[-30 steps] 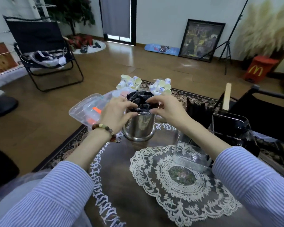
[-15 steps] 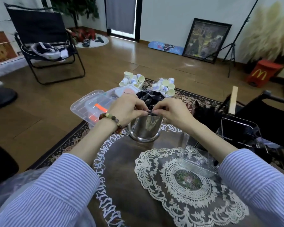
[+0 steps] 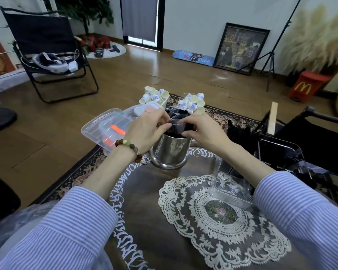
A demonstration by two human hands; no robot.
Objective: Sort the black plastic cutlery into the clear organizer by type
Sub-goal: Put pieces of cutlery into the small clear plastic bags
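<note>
A shiny metal cup [image 3: 170, 151] stands on the dark table and holds black plastic cutlery in clear wrappers [image 3: 179, 117]. My left hand [image 3: 146, 131] and my right hand [image 3: 201, 131] meet above the cup's mouth; both pinch one wrapped black piece [image 3: 177, 124] between fingertips. The clear organizer [image 3: 230, 189] stands to the right of the cup, under my right forearm, with black cutlery [image 3: 240, 133] upright in its far compartments. Which type the pinched piece is cannot be told.
A white lace doily [image 3: 219, 217] covers the table's middle. A clear lidded box [image 3: 107, 127] with orange items lies left of the cup on the floor rug. Bunches of small paper cups [image 3: 193, 102] sit behind. A black chair frame [image 3: 304, 133] stands at right.
Both hands stayed over the cup and raised slightly, fingertips closing together on one wrapped piece lifted from the bunch. The camera shifted a little closer.
</note>
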